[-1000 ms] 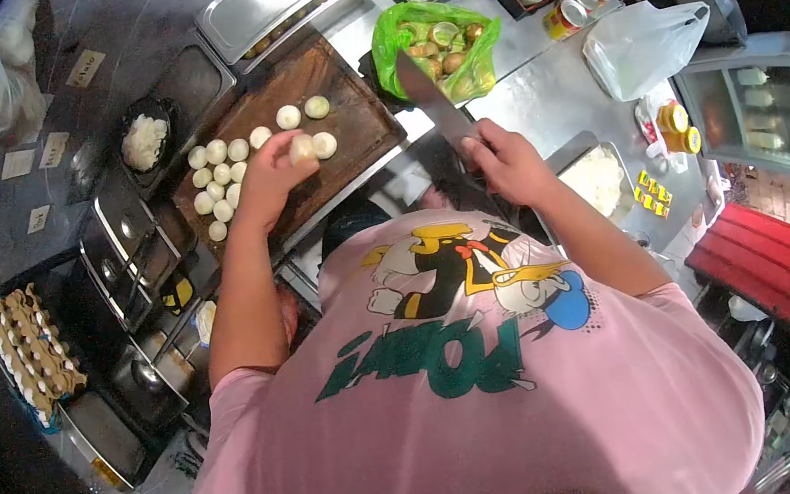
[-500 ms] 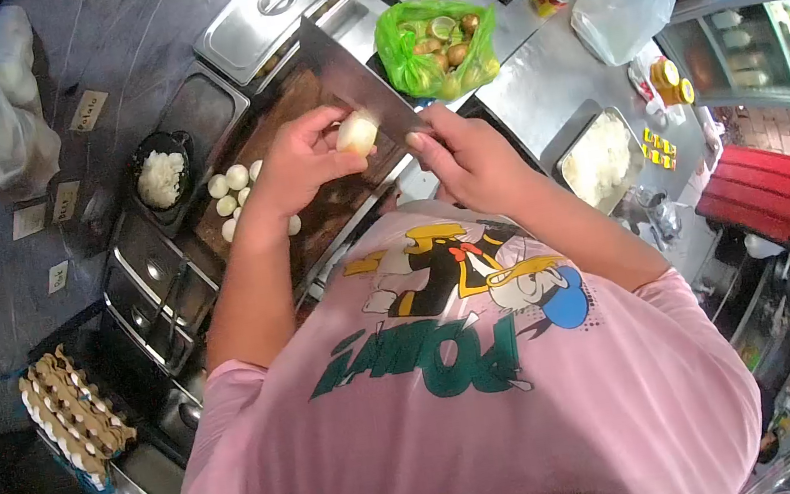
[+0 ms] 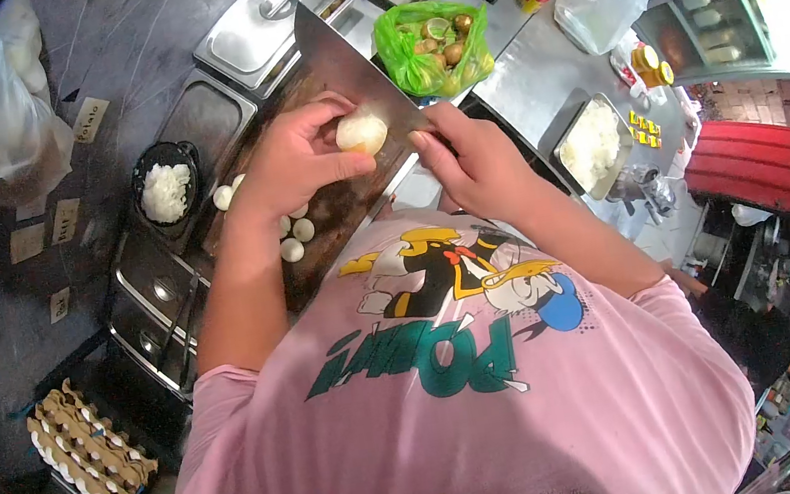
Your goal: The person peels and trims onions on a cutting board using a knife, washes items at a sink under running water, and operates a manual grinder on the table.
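Between the thumb and fingers of my left hand [image 3: 306, 153] is a peeled onion [image 3: 361, 134], held above the wooden cutting board [image 3: 325, 218]. My right hand [image 3: 467, 151] grips a large knife [image 3: 344, 62] at its handle end. Its broad blade points up and to the left, right beside the onion. Several other peeled white onions [image 3: 291, 249] lie on the board, partly hidden by my left hand and forearm.
A green bag [image 3: 436, 49] of round produce stands beyond the knife. At the right are a tray of white pieces [image 3: 591, 147] and a white plastic bag [image 3: 605, 3]. A black bowl [image 3: 167, 190], lidded steel pan [image 3: 276, 11] and egg trays [image 3: 90, 447] are leftward.
My left hand has lifted an onion off the board and brought it toward the knife. My right hand has moved the knife left, beside the onion. The view has shifted slightly.
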